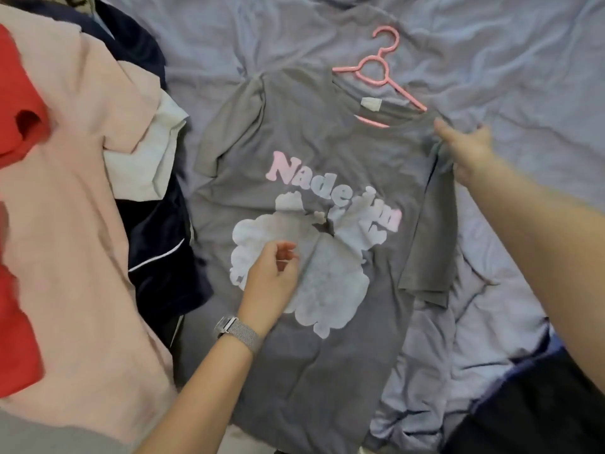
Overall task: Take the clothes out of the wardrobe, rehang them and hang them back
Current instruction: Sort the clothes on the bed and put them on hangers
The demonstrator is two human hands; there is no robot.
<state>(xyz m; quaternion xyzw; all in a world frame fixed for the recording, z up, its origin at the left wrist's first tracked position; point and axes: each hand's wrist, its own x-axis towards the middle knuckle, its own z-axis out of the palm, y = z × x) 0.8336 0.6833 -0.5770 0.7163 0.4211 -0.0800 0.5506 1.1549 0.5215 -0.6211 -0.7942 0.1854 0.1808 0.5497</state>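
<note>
Mid-frame on the bed [491, 60], one grey shirt [294, 371] is lying over one pink hanger [379, 73]; right hand [468, 152] is gripping its shoulder, left hand [268, 280] is hovering, loosely curled.

The grey T-shirt [304, 178] hides the pink hanger's [381, 72] lower half.

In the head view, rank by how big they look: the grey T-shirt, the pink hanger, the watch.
1. Grey T-shirt, by far the largest.
2. Pink hanger, partly hidden inside the collar.
3. Watch, smallest, though nearer the camera.

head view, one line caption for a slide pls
Right hand grips the grey T-shirt at its shoulder, pink hanger partly inside the neck, on a bed sheet.
</note>
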